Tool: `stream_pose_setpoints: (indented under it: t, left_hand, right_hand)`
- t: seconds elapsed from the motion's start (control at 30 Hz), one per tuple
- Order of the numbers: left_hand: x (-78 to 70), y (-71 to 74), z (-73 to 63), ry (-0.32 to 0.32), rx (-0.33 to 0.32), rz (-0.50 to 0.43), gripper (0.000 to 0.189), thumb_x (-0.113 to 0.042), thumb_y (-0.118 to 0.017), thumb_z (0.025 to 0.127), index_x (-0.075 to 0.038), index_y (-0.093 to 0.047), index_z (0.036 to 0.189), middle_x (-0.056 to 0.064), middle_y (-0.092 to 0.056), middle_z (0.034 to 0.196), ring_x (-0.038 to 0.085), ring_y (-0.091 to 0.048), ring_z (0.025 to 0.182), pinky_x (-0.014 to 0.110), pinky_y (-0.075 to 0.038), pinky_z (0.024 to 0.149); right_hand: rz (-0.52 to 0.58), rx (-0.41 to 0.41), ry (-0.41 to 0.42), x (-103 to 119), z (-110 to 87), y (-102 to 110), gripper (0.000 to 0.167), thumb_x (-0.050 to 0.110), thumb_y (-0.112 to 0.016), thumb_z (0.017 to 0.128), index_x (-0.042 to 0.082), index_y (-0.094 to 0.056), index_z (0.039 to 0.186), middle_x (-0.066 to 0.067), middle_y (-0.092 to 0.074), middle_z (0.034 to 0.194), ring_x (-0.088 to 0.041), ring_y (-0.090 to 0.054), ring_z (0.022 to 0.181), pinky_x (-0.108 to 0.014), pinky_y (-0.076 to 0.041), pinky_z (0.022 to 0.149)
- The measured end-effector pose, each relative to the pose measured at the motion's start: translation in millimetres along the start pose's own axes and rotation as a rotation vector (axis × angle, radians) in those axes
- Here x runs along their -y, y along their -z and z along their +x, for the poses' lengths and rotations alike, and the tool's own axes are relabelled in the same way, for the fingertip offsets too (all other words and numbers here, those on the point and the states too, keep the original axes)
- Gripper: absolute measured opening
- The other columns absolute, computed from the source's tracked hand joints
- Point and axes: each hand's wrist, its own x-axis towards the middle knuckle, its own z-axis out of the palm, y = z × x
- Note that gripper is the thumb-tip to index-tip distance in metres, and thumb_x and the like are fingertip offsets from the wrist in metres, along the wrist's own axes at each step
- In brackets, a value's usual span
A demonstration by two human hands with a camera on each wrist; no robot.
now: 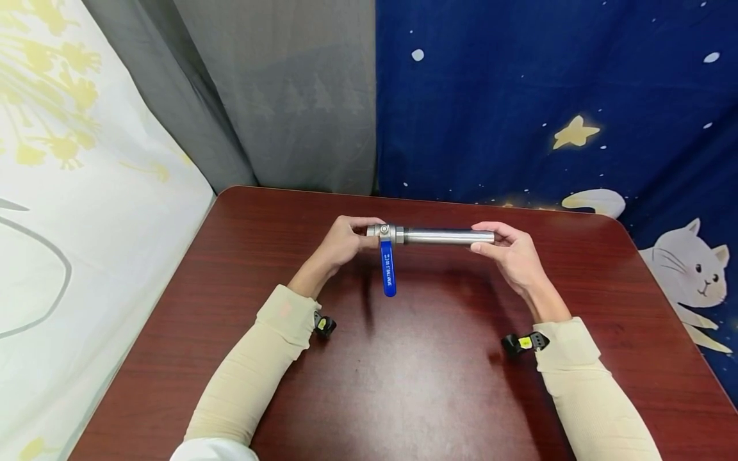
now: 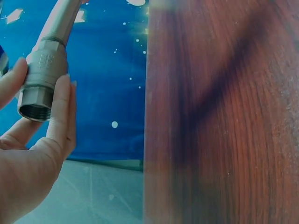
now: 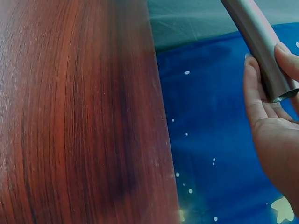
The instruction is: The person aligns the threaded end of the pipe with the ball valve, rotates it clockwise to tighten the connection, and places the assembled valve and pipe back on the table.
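Observation:
A metal ball valve (image 1: 385, 232) with a long blue lever handle (image 1: 389, 269) is joined to a straight steel pipe (image 1: 438, 236), and the two form one line held level above the table. My left hand (image 1: 346, 242) grips the valve's body between thumb and fingers; the threaded open end of the valve (image 2: 35, 109) faces back toward the palm in the left wrist view. At the far end of the pipe, my right hand (image 1: 513, 248) pinches it with thumb and fingers. The pipe's hollow end (image 3: 282, 97) shows in the right wrist view. The handle points toward me, crosswise to the pipe.
A dark red wooden table (image 1: 415, 371) lies beneath, with shadows of the arms on it. Behind it hang a grey curtain (image 1: 300, 96) and a blue starry curtain (image 1: 490, 96). A white patterned cloth (image 1: 86, 224) hangs at the left.

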Motion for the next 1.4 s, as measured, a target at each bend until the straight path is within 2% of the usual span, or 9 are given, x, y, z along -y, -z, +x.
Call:
stream_pose_setpoints:
  t: [0.13, 0.23, 0.33, 0.47, 0.63, 0.8, 0.97, 1.07, 1.4]
  left_hand:
    - [-1.2, 1.0, -0.3, 0.022, 0.009, 0.001, 0.034, -0.002, -0.069, 0.084, -0.003, -0.069, 0.118, 0.015, -0.067, 0.107, 0.017, -0.064, 0.077, 0.045, -0.055, 0.081]
    - [-1.7, 0.9, -0.9, 0.005, 0.009, 0.02, 0.033, -0.002, -0.069, 0.084, -0.004, -0.069, 0.117, 0.014, -0.066, 0.106, 0.02, -0.063, 0.078, 0.046, -0.054, 0.08]
    - [-1.5, 0.7, -1.2, -0.015, 0.014, 0.009, 0.032, -0.001, -0.068, 0.084, -0.004, -0.07, 0.116, 0.015, -0.066, 0.105, 0.023, -0.063, 0.08, 0.054, -0.052, 0.085]
    - [-0.2, 0.4, -1.0, -0.038, 0.012, 0.004, 0.031, 0.0, -0.068, 0.083, -0.005, -0.071, 0.114, 0.014, -0.066, 0.104, 0.023, -0.062, 0.081, 0.055, -0.051, 0.086]
    - [1.4, 0.0, -0.6, -0.089, -0.001, 0.067, 0.028, -0.001, -0.069, 0.08, -0.008, -0.073, 0.108, 0.011, -0.067, 0.095, 0.024, -0.06, 0.076, 0.043, -0.054, 0.074]
    - [0.9, -0.6, -0.4, -0.151, -0.006, 0.133, 0.027, -0.003, -0.07, 0.08, -0.01, -0.073, 0.105, 0.009, -0.066, 0.089, 0.023, -0.056, 0.072, 0.03, -0.046, 0.06]
    - [-1.9, -0.2, 0.1, -0.222, -0.018, 0.206, 0.03, -0.005, -0.072, 0.078, -0.012, -0.073, 0.106, 0.008, -0.066, 0.093, 0.02, -0.054, 0.079, 0.028, -0.044, 0.063]
    - [-3.2, -0.1, 0.5, -0.256, -0.018, 0.239, 0.031, -0.005, -0.074, 0.077, -0.012, -0.073, 0.107, 0.007, -0.065, 0.095, 0.02, -0.053, 0.083, 0.03, -0.044, 0.067]
    - [-1.6, -1.1, 0.3, -0.228, -0.027, 0.211, 0.033, -0.006, -0.074, 0.076, -0.013, -0.073, 0.109, 0.008, -0.065, 0.102, 0.021, -0.055, 0.085, 0.03, -0.047, 0.069]
  right_hand:
    - [-0.142, -0.031, 0.025, 2.2, -0.7, 0.0, 0.035, -0.008, -0.075, 0.077, 0.001, -0.069, 0.11, 0.0, -0.064, 0.087, -0.008, -0.061, 0.075, -0.018, -0.051, 0.067]
    - [-0.172, -0.041, 0.035, 2.5, 0.0, -0.2, 0.035, -0.008, -0.076, 0.076, 0.001, -0.07, 0.11, 0.001, -0.064, 0.084, -0.008, -0.059, 0.072, -0.017, -0.05, 0.065]
    - [-0.146, -0.038, 0.039, 2.0, 0.1, 0.1, 0.035, -0.01, -0.075, 0.076, 0.001, -0.07, 0.109, 0.0, -0.064, 0.084, -0.008, -0.059, 0.073, -0.017, -0.05, 0.065]
    - [-0.117, -0.032, 0.039, 1.4, 0.1, 0.5, 0.035, -0.012, -0.075, 0.076, 0.0, -0.07, 0.109, -0.001, -0.065, 0.085, -0.009, -0.059, 0.073, -0.018, -0.05, 0.065]
    - [-0.092, -0.016, 0.022, 2.0, -0.6, -0.1, 0.035, -0.011, -0.075, 0.076, -0.001, -0.069, 0.11, -0.003, -0.065, 0.086, -0.01, -0.062, 0.075, -0.021, -0.054, 0.068]
    - [-0.038, 0.0, -0.009, 1.8, -0.7, -0.1, 0.034, -0.013, -0.072, 0.078, -0.004, -0.068, 0.111, -0.006, -0.065, 0.087, -0.013, -0.067, 0.077, -0.028, -0.057, 0.074]
    - [0.087, 0.041, -0.024, 1.4, 0.5, 1.1, 0.032, -0.015, -0.067, 0.082, -0.008, -0.065, 0.112, -0.01, -0.065, 0.09, -0.021, -0.071, 0.079, -0.039, -0.056, 0.077]
    - [0.139, 0.065, -0.024, 1.1, 1.3, 2.0, 0.03, -0.014, -0.064, 0.084, -0.009, -0.064, 0.113, -0.012, -0.066, 0.092, -0.024, -0.072, 0.078, -0.039, -0.056, 0.076]
    - [0.163, 0.09, -0.028, 2.4, 1.8, 3.6, 0.026, -0.011, -0.062, 0.088, -0.009, -0.064, 0.114, -0.012, -0.069, 0.092, -0.025, -0.072, 0.073, -0.036, -0.058, 0.071]
